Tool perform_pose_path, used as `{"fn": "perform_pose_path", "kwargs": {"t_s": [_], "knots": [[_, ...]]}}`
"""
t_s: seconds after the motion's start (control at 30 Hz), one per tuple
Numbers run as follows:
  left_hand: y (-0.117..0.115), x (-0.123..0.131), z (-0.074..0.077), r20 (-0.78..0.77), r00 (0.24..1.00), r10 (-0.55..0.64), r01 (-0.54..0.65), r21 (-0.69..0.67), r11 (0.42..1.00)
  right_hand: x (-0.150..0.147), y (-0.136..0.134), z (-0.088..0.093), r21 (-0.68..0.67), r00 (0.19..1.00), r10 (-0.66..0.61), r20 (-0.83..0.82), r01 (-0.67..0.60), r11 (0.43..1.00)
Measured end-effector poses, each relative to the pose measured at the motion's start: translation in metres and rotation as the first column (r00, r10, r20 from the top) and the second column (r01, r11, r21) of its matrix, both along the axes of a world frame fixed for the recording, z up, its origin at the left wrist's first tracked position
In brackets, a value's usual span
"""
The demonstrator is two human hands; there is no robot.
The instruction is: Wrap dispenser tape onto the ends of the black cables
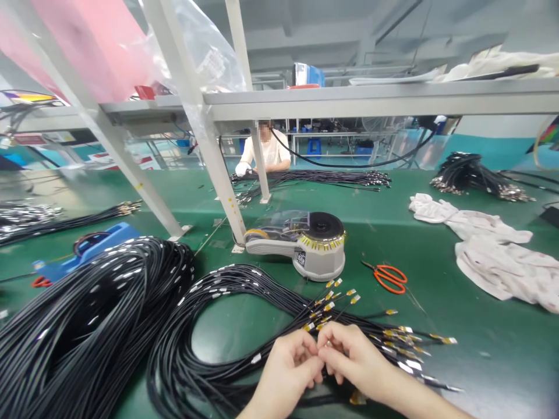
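Note:
My left hand (290, 366) and my right hand (351, 358) meet low in the middle, fingertips pinched together. Between them is a cable end, mostly covered by the fingers; a small shiny bit shows at the right fingertips. Around and beneath the hands lies a looped bundle of black cables (244, 279) with white labels. Its ends, wrapped in yellow tape with pale tips (404, 337), fan out behind and to the right of my hands.
A grey round tape dispenser (321, 250) stands beyond the cables. Orange-handled scissors (391, 279) lie right of it, white gloves (506, 262) farther right. A thicker cable coil (109, 302) and blue tape holder (100, 241) are left. White shelf posts (213, 145) rise ahead; a person (271, 151) sits opposite.

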State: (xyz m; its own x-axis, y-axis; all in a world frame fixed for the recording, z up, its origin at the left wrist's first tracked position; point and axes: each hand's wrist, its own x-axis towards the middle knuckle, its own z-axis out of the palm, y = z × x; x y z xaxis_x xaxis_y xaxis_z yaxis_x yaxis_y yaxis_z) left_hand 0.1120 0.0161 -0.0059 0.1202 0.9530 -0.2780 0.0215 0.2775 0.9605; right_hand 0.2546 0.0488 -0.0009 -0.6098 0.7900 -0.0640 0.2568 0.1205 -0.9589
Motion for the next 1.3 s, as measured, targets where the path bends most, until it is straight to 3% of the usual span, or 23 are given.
{"fn": "perform_pose_path", "kwargs": {"t_s": [0.1,0.2,0.3,0.33,0.37,0.4,0.5,0.63,0.8,0.97,1.13,1.3], "knots": [[0.002,0.001,-0.001,0.076,0.996,0.035,-0.034,-0.011,0.999,0.004,0.002,0.005,0.004,1.0,0.025,0.004,-0.025,1.0],[0.005,-0.007,0.0,0.179,0.981,0.075,-0.074,-0.01,0.997,0.019,0.022,0.015,0.038,1.0,0.011,-0.011,-0.01,0.999],[0.009,-0.019,0.005,0.338,0.93,0.146,-0.149,-0.018,0.989,0.04,0.065,0.028,0.061,0.953,-0.294,-0.078,0.299,0.952],[0.01,-0.022,0.006,0.393,0.904,0.166,-0.168,-0.029,0.985,0.046,0.083,0.032,0.07,0.918,-0.381,-0.112,0.39,0.918],[0.011,-0.025,0.008,0.443,0.879,0.18,-0.178,-0.046,0.983,0.051,0.1,0.035,-0.001,0.83,-0.524,-0.192,0.534,0.846],[0.012,-0.027,0.009,0.482,0.856,0.186,-0.178,-0.063,0.982,0.055,0.116,0.036,-0.035,0.791,-0.572,-0.217,0.579,0.814],[0.015,-0.031,0.011,0.548,0.815,0.188,-0.162,-0.097,0.982,0.055,0.153,0.036,-0.119,0.777,-0.588,-0.226,0.577,0.808],[0.018,-0.032,0.01,0.574,0.795,0.195,-0.18,-0.084,0.98,0.044,0.17,0.032,-0.175,0.791,-0.555,-0.259,0.526,0.832],[0.022,-0.033,0.003,0.545,0.809,0.22,-0.232,-0.048,0.972,0.037,0.168,0.033,-0.104,0.748,-0.579,-0.324,0.58,0.808],[0.025,-0.034,0.001,0.381,0.887,0.262,-0.325,0.11,0.939,0.037,0.15,0.048,-0.005,0.697,-0.585,-0.414,0.641,0.767],[0.019,-0.032,0.005,0.324,0.912,0.251,-0.319,0.175,0.931,0.026,0.096,0.057,-0.036,0.792,-0.468,-0.392,0.495,0.868],[0.014,-0.027,0.004,0.4,0.873,0.28,-0.35,0.113,0.93,-0.012,0.039,0.032,-0.164,0.89,-0.337,-0.305,0.3,0.94]]}}
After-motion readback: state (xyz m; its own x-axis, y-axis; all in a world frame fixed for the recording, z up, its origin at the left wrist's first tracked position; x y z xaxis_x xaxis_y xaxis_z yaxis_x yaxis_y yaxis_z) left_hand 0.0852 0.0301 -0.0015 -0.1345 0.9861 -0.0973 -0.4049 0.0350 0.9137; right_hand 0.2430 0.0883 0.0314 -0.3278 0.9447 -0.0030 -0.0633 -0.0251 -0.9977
